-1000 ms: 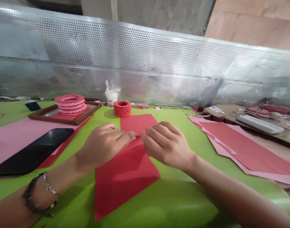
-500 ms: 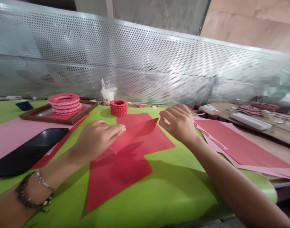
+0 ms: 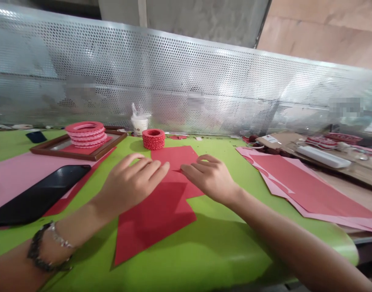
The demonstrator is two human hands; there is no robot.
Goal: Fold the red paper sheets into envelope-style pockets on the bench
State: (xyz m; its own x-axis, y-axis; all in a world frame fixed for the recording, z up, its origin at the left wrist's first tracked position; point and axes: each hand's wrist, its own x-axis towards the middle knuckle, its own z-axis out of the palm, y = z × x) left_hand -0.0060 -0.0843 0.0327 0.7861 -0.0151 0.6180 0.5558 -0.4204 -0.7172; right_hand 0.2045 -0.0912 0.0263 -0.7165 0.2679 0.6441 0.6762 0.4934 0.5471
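Note:
Red paper sheets [image 3: 155,223] lie overlapping on the green table cover [image 3: 228,251] below and between my hands. My left hand [image 3: 132,178], with bracelets at the wrist, is over the sheets on the left, its fingers closed around something I cannot make out. Opposite it, my right hand [image 3: 211,176] has its fingers bent and pressed together over the right part of the red paper. A small gap separates the fingertips of the two hands. Whatever lies under the fingers is hidden by them.
At the left are a black phone-like slab [image 3: 42,194] and a framed tray [image 3: 97,154] bearing pink rings [image 3: 87,136]. Farther back stand red rings [image 3: 153,140] and a cup [image 3: 140,123]. Pink and red sheets [image 3: 313,186] and a white power strip [image 3: 322,156] lie right.
My right hand has moved left and down, nearer my left hand. The raised red paper edge between them no longer shows. My left hand has shifted slightly right.

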